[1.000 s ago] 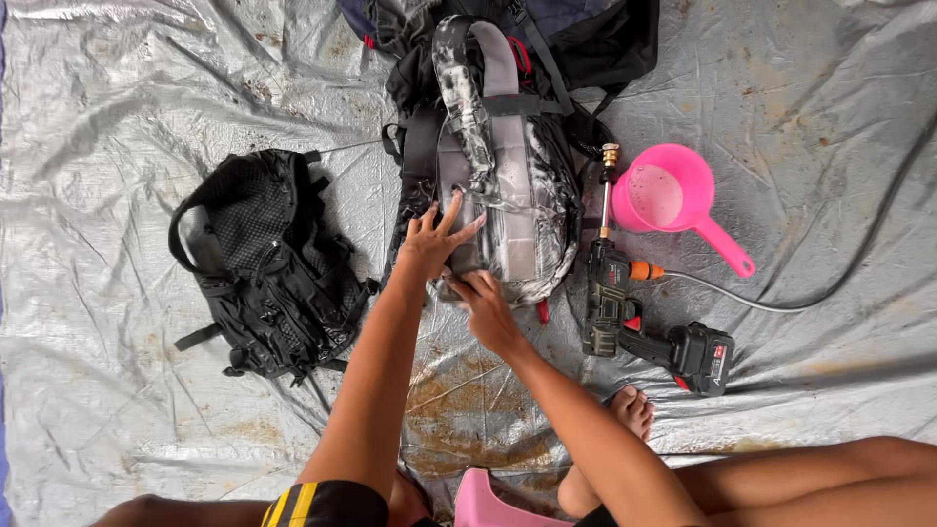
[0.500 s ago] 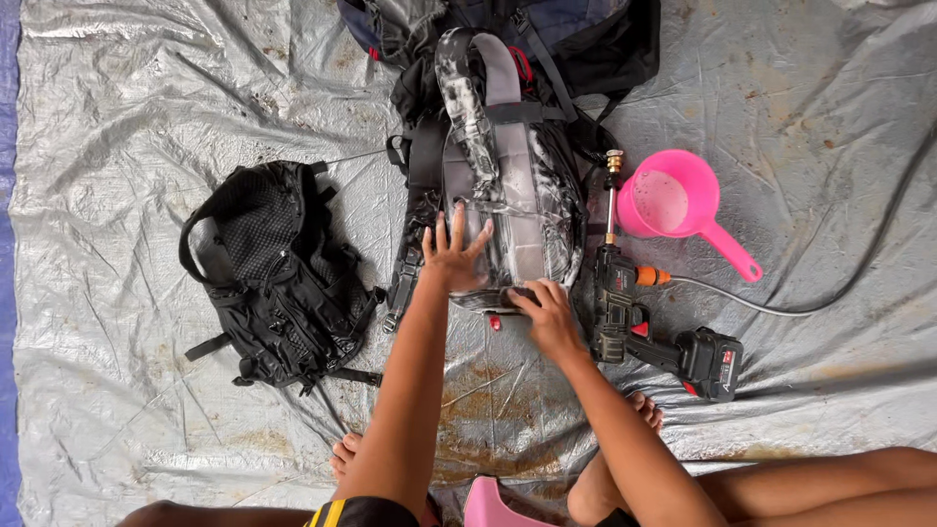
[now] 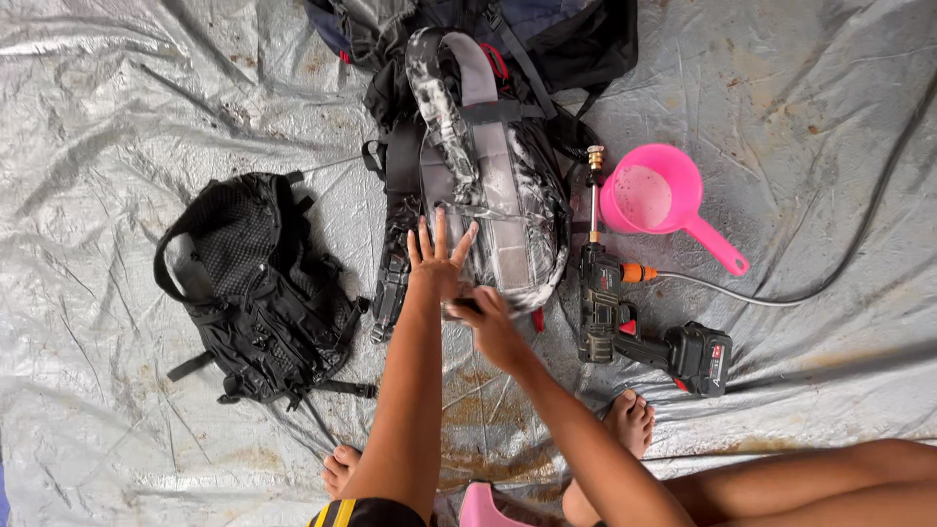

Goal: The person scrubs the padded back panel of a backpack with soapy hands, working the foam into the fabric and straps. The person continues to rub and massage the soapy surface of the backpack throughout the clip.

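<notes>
here, grey soapy backpack (image 3: 488, 195) on silver tarp (image 3: 117, 117): left hand (image 3: 436, 262) splayed flat, pinning it; right hand (image 3: 491, 322) curled round a dark scrubber, barely visible. best kept braced, strokes short.

Soft, even daylight is falling on everything I am looking down at, and shadows are staying faint under my arms. The silver tarp (image 3: 146, 98) is throwing pale glare off its wrinkles. The picture is staying sharp throughout, with slight bending toward the corners and no motion blur.
</notes>
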